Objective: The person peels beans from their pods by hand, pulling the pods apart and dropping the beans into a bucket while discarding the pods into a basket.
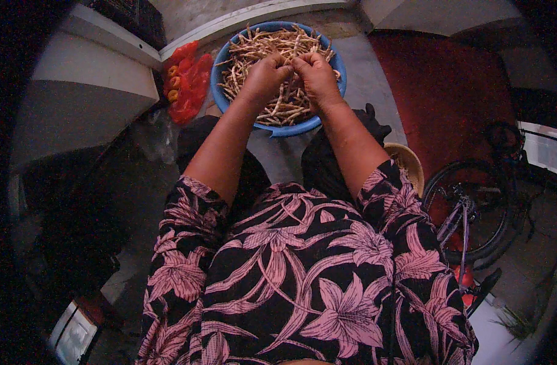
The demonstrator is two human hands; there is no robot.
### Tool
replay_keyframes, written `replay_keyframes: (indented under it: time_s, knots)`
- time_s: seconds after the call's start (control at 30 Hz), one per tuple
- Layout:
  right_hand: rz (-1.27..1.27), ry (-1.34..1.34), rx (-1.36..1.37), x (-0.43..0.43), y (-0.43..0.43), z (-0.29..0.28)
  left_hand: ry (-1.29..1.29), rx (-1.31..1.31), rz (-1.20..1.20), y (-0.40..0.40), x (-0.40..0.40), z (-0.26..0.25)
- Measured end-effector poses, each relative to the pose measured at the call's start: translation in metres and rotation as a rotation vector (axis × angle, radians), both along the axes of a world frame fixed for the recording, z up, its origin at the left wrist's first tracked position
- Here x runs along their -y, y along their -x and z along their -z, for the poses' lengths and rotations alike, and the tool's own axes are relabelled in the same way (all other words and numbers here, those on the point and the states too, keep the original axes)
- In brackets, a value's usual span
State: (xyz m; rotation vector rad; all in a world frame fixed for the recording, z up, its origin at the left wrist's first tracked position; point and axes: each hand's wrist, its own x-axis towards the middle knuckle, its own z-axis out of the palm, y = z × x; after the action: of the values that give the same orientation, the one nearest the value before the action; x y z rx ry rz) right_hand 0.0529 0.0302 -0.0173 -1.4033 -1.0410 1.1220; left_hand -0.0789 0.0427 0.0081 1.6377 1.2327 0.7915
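A round blue plastic basin [219, 93] on the floor before me holds a heap of dry, brownish bean pods [283, 109]. Over the middle of the heap, my left hand [269, 75] and my right hand [314, 75] meet at the fingertips. Thumbs and fingers of both hands are pinched on what looks like one dry pod [289, 61], mostly covered by the fingers. To the right of my right knee stands a tan basket or bowl [413, 164], partly hidden by my sleeve; its contents show only dimly.
Left of the basin lies a red plastic bag [191, 91] with several round yellowish items. A clear plastic bag [157, 137] is below it. At right, a bicycle [465, 210] stands beside a dark red surface [442, 86]. A pale raised sill [242, 17] runs behind the basin.
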Motion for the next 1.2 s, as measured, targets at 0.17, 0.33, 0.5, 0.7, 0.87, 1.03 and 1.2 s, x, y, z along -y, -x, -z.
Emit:
replay_keyframes:
  time_s: [0.17, 0.33, 0.5, 0.7, 0.87, 1.03, 1.2]
  knots:
    - [-0.045, 0.043, -0.003, 0.0, -0.002, -0.002, 0.283, 0.232, 0.052, 0.002, -0.002, -0.001]
    - [-0.075, 0.049, -0.08, 0.001, 0.005, -0.007, 0.39, 0.336, 0.053, 0.007, -0.004, 0.004]
    - [0.002, 0.054, -0.06, -0.003, 0.0, -0.001, 0.51, 0.36, 0.007, 0.007, 0.002, -0.023]
    - [-0.048, 0.129, -0.064, 0.003, 0.011, -0.016, 0.437, 0.426, 0.086, 0.008, 0.0, -0.025]
    - [-0.026, 0.166, -0.148, 0.005, 0.008, -0.015, -0.143, 0.104, 0.023, -0.008, 0.002, 0.007]
    - [0.29, 0.144, 0.055, 0.008, 0.002, -0.04, 0.037, 0.072, 0.047, -0.004, -0.005, -0.005]
    - [0.403, 0.016, -0.247, 0.006, -0.016, -0.063, -0.055, -0.132, -0.268, 0.012, -0.044, -0.019]
